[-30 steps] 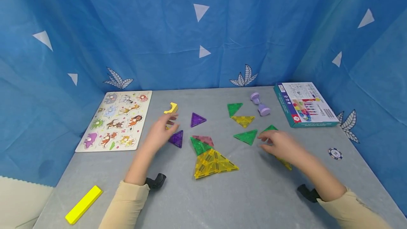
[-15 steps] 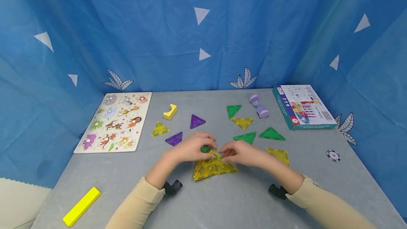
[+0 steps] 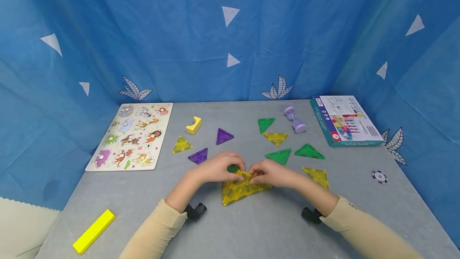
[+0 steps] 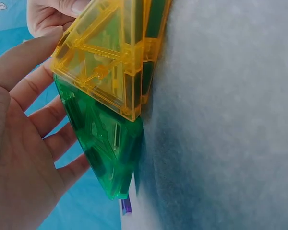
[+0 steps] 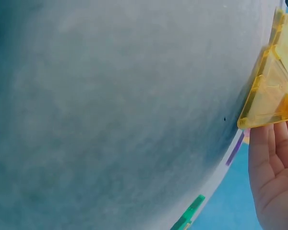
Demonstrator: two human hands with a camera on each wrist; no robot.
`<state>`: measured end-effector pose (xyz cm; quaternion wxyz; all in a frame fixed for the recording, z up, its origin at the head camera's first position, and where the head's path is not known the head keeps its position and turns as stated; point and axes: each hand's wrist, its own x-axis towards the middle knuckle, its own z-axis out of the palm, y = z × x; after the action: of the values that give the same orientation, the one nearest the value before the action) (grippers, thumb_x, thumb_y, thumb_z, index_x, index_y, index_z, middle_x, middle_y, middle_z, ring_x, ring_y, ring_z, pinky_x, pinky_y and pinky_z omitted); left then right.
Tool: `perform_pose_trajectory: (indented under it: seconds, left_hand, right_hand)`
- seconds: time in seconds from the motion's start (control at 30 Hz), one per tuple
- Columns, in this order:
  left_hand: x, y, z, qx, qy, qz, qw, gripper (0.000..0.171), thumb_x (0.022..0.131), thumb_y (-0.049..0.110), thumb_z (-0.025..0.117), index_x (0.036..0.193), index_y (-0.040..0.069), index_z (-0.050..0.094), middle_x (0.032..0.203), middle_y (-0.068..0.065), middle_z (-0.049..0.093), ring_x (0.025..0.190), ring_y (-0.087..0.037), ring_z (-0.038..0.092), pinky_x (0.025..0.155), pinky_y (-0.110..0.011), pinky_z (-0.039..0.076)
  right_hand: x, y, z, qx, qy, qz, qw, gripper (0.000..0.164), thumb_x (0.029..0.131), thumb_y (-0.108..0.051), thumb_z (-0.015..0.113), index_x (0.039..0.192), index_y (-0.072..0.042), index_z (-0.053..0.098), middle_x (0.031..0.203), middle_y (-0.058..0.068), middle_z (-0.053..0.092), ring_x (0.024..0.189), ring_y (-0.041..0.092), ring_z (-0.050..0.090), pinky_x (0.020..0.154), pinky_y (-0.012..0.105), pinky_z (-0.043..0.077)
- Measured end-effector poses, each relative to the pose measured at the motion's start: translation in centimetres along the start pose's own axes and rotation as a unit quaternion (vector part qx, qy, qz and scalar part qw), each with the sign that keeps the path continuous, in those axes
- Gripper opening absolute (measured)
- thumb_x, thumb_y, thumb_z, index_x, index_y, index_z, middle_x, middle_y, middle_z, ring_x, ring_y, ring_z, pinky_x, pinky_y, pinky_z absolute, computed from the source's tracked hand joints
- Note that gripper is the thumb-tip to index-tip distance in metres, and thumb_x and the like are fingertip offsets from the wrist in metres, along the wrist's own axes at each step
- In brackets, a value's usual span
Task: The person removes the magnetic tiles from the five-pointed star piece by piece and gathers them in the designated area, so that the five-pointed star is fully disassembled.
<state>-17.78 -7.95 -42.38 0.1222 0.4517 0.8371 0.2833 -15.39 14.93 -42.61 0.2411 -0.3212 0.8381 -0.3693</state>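
Translucent yellow triangular magnetic tiles lie joined in a cluster on the table, with a green triangular tile along one side. My left hand pinches the cluster's far edge, its thumb on the yellow tile and its fingers behind the yellow and green ones in the left wrist view. From the other side, my right hand holds the same yellow cluster; in the right wrist view its thumb is at the yellow edge and the fingers reach beneath. In the head view the hands hide the cluster's far part.
Purple, green and yellow loose tiles lie around. A wooden animal puzzle is at the left, a yellow arch block near it. A lavender sand timer, a box, a poker chip and a yellow bar stand farther out.
Both hands have come inward from the loose tiles at either side to the yellow cluster. Over the last half second they stay there, and the cluster's near edge shifts slightly.
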Motion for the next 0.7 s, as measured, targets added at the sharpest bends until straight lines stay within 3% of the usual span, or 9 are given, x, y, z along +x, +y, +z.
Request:
perform_pose_trajectory:
  seconds: [0.33,0.53,0.7]
  left_hand:
    - [0.1,-0.2,-0.2,-0.049,-0.014,-0.007,0.9987,0.013,0.083,0.029,0.072,0.089,0.022,0.063,0.108,0.004,0.061,0.101,-0.005,0.052,0.09,-0.026,0.043]
    - [-0.1,-0.2,-0.3,-0.057,-0.018,-0.013,0.9981,0.013,0.084,0.029,0.071,0.09,0.022,0.063,0.111,0.001,0.062,0.103,-0.006,0.052,0.092,-0.027,0.043]
    - [-0.1,-0.4,-0.2,-0.062,-0.018,-0.02,0.9977,0.013,0.084,0.031,0.071,0.09,0.023,0.063,0.111,0.001,0.062,0.103,-0.006,0.052,0.091,-0.027,0.043]
  right_hand:
    - [-1.5,0.6,-1.7,0.047,0.007,-0.019,0.999,0.006,0.091,-0.018,0.061,0.089,-0.012,0.061,0.067,-0.006,0.047,0.057,0.006,0.04,0.053,0.022,0.036]
    - [-2.5,1.0,-4.2,0.081,0.052,0.028,0.995,0.013,0.091,-0.019,0.062,0.096,-0.007,0.064,0.074,0.001,0.058,0.065,0.014,0.049,0.058,0.025,0.043]
    - [-1.0,1.0,-6.3,0.126,0.11,0.104,0.98,0.023,0.09,-0.023,0.064,0.103,-0.004,0.063,0.088,0.006,0.065,0.079,0.02,0.057,0.074,0.035,0.052]
